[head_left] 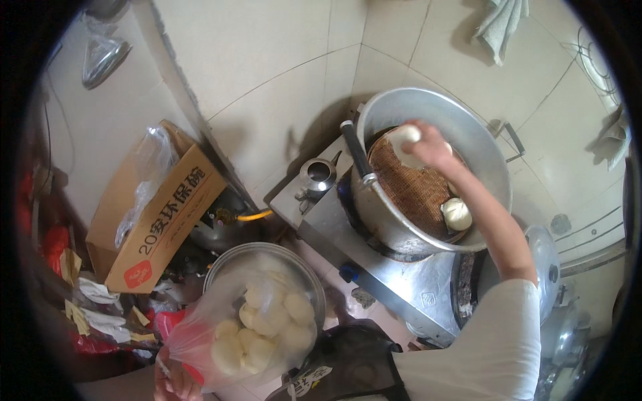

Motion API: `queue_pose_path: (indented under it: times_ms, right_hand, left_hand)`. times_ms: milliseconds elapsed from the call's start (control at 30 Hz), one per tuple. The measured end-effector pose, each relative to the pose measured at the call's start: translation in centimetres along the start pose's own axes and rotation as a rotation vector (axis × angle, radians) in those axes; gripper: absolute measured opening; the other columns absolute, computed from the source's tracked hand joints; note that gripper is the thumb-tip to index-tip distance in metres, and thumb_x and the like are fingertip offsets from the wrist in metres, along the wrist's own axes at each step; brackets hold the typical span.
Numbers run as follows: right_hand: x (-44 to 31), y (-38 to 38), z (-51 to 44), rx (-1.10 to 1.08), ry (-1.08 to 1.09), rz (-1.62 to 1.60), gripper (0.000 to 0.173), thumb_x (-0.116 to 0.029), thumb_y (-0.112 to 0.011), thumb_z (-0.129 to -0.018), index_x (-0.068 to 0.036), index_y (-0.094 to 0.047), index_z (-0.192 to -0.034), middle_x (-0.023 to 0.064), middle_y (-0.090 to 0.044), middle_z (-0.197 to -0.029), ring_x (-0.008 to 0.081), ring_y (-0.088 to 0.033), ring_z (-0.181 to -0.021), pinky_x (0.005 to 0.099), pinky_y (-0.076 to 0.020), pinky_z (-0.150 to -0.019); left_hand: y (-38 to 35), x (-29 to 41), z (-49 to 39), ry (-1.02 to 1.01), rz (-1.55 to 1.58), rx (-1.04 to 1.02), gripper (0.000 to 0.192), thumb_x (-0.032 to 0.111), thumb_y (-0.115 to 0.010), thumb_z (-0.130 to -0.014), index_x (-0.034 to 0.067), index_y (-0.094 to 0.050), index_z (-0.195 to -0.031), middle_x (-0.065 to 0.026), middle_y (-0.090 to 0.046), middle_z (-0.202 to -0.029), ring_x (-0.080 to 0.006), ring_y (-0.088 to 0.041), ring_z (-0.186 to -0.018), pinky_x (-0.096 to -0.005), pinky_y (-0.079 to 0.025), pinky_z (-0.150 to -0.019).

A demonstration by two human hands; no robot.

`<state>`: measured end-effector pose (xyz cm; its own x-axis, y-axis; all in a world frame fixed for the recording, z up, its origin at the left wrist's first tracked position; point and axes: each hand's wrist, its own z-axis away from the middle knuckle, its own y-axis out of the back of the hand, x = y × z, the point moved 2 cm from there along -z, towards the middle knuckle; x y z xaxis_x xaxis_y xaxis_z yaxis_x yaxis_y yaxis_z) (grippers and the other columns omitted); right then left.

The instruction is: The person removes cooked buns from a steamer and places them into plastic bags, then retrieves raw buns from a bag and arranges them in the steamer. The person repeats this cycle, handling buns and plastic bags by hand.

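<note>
My right hand (pixel 428 144) is inside a large aluminium pot (pixel 431 100), with its fingers around a white bun (pixel 410 133). Beneath it lies a round brown woven steamer mat (pixel 406 185). Another bun (pixel 457 214) rests on the mat's right side, and more white ones are partly hidden by my hand and forearm. At the lower left my left hand (pixel 175 381) grips the gathered neck of a clear plastic bag (pixel 195 346). The bag spreads over a round metal basin (pixel 317 285), and several pale buns (pixel 271 316) show through it.
The pot stands on a steel gas stove (pixel 391 290), its black handle (pixel 356 150) sticking up. A small metal kettle (pixel 318 174) is beside it. A cardboard box (pixel 160 220) with plastic bags and a gas cylinder (pixel 220 225) stand at the left. A metal lid (pixel 542 265) leans at the right.
</note>
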<state>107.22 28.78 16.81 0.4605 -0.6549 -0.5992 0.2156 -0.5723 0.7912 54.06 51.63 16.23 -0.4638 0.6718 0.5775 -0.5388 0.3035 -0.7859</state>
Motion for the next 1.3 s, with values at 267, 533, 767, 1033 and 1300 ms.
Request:
queue_pose_path:
  times_ms: [267,533,767,1033,1300]
  right_hand:
    - [8.7,-9.1,-2.9,-0.245,-0.005,0.67,0.069,-0.023,-0.067,-0.07,-0.006,-0.033,-0.126,0.0205,-0.038,-0.121,0.0368,-0.036,-0.115,0.0455,-0.0445,-0.088]
    - [14.7,-11.3,-5.1,-0.231,0.198,0.644,0.057,-0.03,-0.06,-0.077,0.003,-0.04,-0.119,0.0259,-0.047,-0.115,0.0357,-0.041,-0.115,0.0468,-0.0288,-0.099]
    - [1.4,-3.1,-4.4,0.223,0.314,0.204,0.039,-0.02,-0.051,-0.089,-0.007,-0.046,-0.126,0.0084,-0.051,-0.123,0.0205,-0.048,-0.108,0.0332,-0.0404,-0.092]
    - [-24.8,-19.7,21.4,-1.085,1.192,-0.469,0.038,0.0,-0.055,-0.063,-0.003,-0.054,-0.101,0.0131,-0.056,-0.089,0.0319,-0.057,-0.086,0.0392,-0.0477,-0.075]
    - [-23.9,-36.3,30.2,-1.061,1.291,0.094,0.06,-0.017,-0.066,-0.062,0.0,-0.044,-0.115,0.0158,-0.049,-0.112,0.0324,-0.047,-0.108,0.0428,-0.0458,-0.083]
  left_hand:
    - [-1.9,-0.7,0.6,-0.087,-0.151,0.057,0.068,0.017,-0.053,-0.085,-0.007,-0.016,-0.136,-0.0016,-0.034,-0.07,-0.0091,-0.032,-0.058,-0.0194,-0.029,-0.049]
    - [-0.5,-0.8,1.8,-0.132,-0.133,0.042,0.06,0.016,-0.051,-0.087,-0.005,-0.021,-0.135,-0.0019,-0.034,-0.07,-0.0082,-0.032,-0.058,-0.0206,-0.029,-0.045]
    - [0.9,0.0,3.0,-0.05,-0.166,0.118,0.076,0.019,-0.062,-0.073,-0.014,-0.023,-0.129,-0.0032,-0.04,-0.067,-0.0089,-0.036,-0.058,-0.0202,-0.029,-0.045]
    - [0.5,0.6,3.1,0.1,-0.062,-0.006,0.084,0.019,-0.067,-0.069,-0.016,-0.021,-0.129,-0.0014,-0.039,-0.064,-0.0083,-0.035,-0.055,-0.021,-0.029,-0.048]
    - [1.6,1.5,4.2,0.034,-0.116,-0.062,0.081,0.023,-0.068,-0.072,-0.016,-0.025,-0.128,-0.0004,-0.039,-0.064,-0.0076,-0.034,-0.055,-0.0215,-0.029,-0.05]
